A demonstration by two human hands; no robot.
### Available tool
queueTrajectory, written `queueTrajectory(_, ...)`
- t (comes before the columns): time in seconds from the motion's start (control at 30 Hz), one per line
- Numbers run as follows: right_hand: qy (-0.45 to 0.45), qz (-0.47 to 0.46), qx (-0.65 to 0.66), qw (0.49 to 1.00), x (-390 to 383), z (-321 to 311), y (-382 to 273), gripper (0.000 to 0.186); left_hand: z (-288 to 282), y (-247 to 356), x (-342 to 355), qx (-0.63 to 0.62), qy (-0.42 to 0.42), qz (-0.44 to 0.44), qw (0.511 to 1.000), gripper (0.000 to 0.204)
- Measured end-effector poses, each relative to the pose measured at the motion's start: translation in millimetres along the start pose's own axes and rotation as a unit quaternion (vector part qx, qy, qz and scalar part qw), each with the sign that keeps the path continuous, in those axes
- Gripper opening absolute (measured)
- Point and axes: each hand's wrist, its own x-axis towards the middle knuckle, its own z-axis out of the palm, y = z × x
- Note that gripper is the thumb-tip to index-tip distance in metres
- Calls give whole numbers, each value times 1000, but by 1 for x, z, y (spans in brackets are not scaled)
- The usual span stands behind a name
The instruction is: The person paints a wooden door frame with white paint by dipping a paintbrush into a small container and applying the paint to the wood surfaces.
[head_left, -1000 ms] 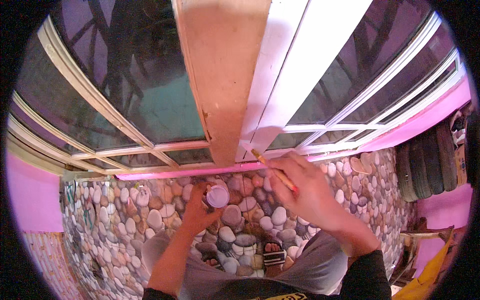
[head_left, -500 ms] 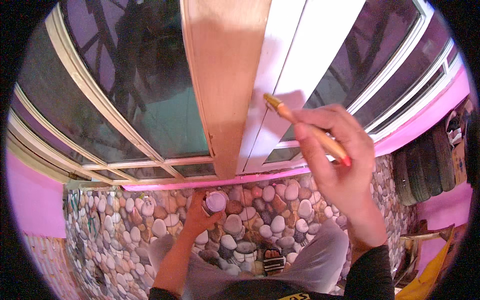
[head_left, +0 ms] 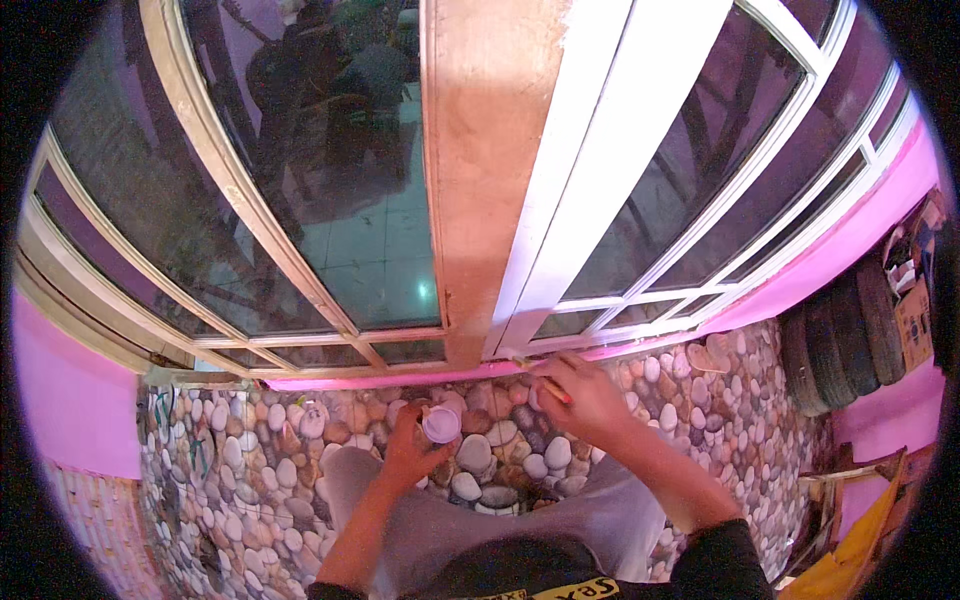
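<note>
A small cup of pale white paint (head_left: pixel 441 424) sits in my left hand (head_left: pixel 404 447), whose fingers curve round its side above the floor. My right hand (head_left: pixel 588 402) pinches a thin paintbrush (head_left: pixel 557 392) with an orange, red-ended handle. Its tip points left, close to the bottom end of the white-painted door panel (head_left: pixel 598 190); whether bristles and wood touch, I cannot tell. Directly left of that panel runs a broad brown wooden panel (head_left: pixel 492 170) without white paint, its edge with the white uneven near the top.
Glass panes (head_left: pixel 310 200) flank both panels. A pink sill (head_left: pixel 400 377) runs along the bottom. Below lies a pebble-patterned floor (head_left: pixel 270 470). Stacked tyres (head_left: pixel 835 340) stand at the right, near a cardboard box (head_left: pixel 913 325) and a yellow cloth-like piece (head_left: pixel 850 555).
My right hand has dropped with the paintbrush from midway up the white panel to near its bottom end. The view has shifted; my left hand still holds the cup.
</note>
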Motion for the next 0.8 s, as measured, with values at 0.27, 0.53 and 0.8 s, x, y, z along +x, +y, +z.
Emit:
queueTrajectory(0.27,11,50,-16,999,22,42,28,26,-6,28,-10,-44,-25,5,999,67)
queueTrajectory(0.53,128,53,51,989,6,-10,-25,25,-5,27,-21,40,-59,49,996,70)
queueTrajectory(0.8,-30,88,-23,995,-25,135,71,23,-4,28,-38,-40,-23,-8,999,72)
